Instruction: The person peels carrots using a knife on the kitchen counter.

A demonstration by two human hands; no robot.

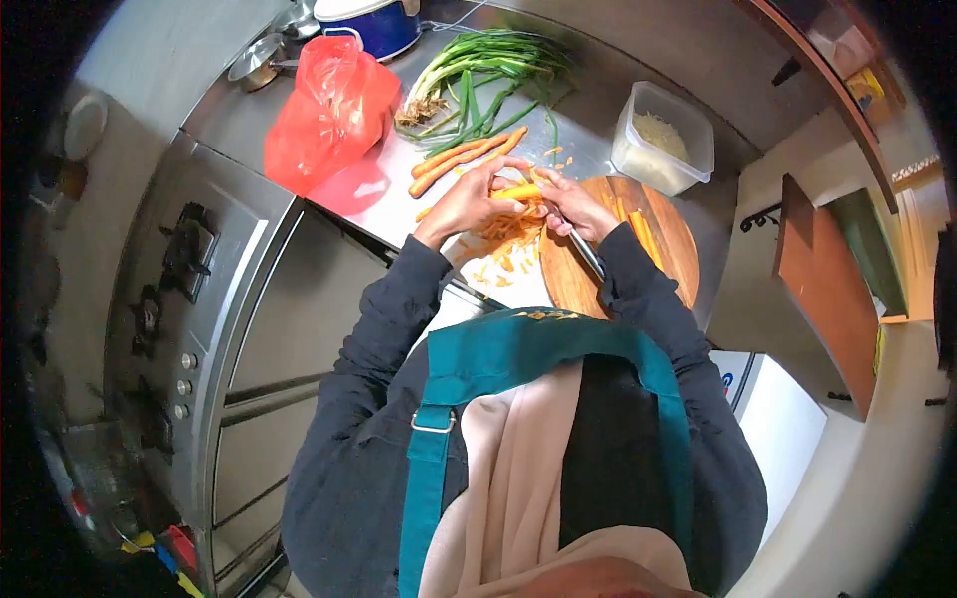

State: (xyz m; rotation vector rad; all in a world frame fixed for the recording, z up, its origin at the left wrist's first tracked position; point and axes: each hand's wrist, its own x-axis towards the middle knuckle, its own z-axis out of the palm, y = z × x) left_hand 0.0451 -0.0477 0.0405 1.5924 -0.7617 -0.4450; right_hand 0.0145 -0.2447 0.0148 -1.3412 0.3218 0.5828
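Observation:
My left hand [474,206] is closed around an orange carrot [518,192], held above a heap of carrot peelings [508,234]. Close beside it, my right hand [578,206] grips a slim metal tool [586,251] that slants back toward my body. Its working end is hidden by the fingers, so I cannot tell whether it is a peeler or a knife. Two unpeeled carrots [464,161] lie just beyond my left hand. Peeled carrots [646,237] rest on the round wooden cutting board [681,254], to the right of my right hand.
Spring onions [488,75] lie at the back, beside a red plastic bag [329,115]. A clear plastic tub [653,149] with pale shreds stands behind the board. A gas stove [189,254] is on the left; an orange-brown cabinet door [822,279] juts out on the right.

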